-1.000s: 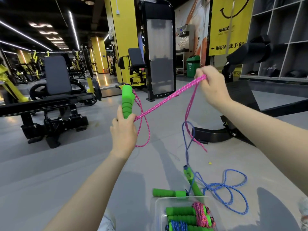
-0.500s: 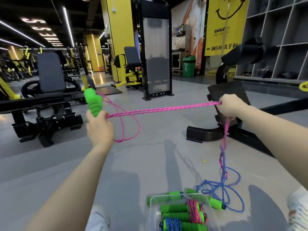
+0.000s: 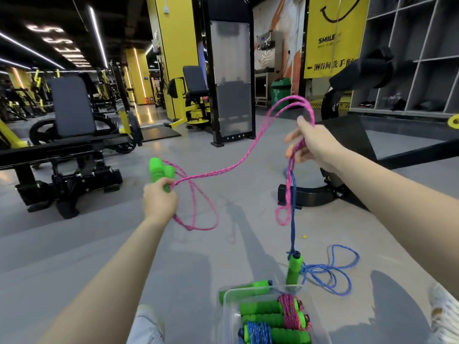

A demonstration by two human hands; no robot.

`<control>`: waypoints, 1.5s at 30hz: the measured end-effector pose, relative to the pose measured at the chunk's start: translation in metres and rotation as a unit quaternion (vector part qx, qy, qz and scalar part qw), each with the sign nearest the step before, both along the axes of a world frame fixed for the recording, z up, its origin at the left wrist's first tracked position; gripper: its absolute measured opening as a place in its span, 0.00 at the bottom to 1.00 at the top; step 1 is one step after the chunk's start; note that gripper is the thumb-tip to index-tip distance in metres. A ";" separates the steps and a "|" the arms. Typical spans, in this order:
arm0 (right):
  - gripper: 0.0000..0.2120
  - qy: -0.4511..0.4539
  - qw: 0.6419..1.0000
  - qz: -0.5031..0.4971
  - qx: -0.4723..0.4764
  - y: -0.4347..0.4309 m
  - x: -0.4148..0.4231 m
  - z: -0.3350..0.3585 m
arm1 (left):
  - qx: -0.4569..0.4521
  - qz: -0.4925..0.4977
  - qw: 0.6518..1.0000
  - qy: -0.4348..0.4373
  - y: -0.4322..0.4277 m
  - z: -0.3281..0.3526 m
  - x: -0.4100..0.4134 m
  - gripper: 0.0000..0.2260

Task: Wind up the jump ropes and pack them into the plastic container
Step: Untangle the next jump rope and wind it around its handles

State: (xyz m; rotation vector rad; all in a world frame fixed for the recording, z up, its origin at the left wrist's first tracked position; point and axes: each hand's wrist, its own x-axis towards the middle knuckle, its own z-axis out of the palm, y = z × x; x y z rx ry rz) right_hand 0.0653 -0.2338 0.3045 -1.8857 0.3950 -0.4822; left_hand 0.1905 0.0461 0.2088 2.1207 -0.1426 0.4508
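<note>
Centrally, the pink rope spans the frame between two grips. The left hand, lower left of centre, is closed round a pair of green handles held side by side, their long axis near upright and leaning slightly left. From the handles' base the cord loops down once, then climbs toward the upper right, arches over, and drops into the right hand, whose fingers curl round it.

Below that hand a short pink loop hangs alongside a blue rope, which runs straight down to its own green handle, propped on end against the far edge of the plastic container at bottom centre. Whether the blue cord is pinched in the right grip or merely snagged on the pink loop cannot be told.

Judged from this layout, the free slack lies right of the handles, nearer the right hand. Winding would carry it leftward across the handles' upright axis, once the blue cord is freed. Two wound ropes already lie in the container.
</note>
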 end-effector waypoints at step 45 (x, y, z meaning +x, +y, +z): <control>0.12 0.016 0.969 0.233 -0.081 0.073 -0.021 -0.084 | -0.107 -0.255 0.961 -0.016 -0.086 0.022 -0.057 0.15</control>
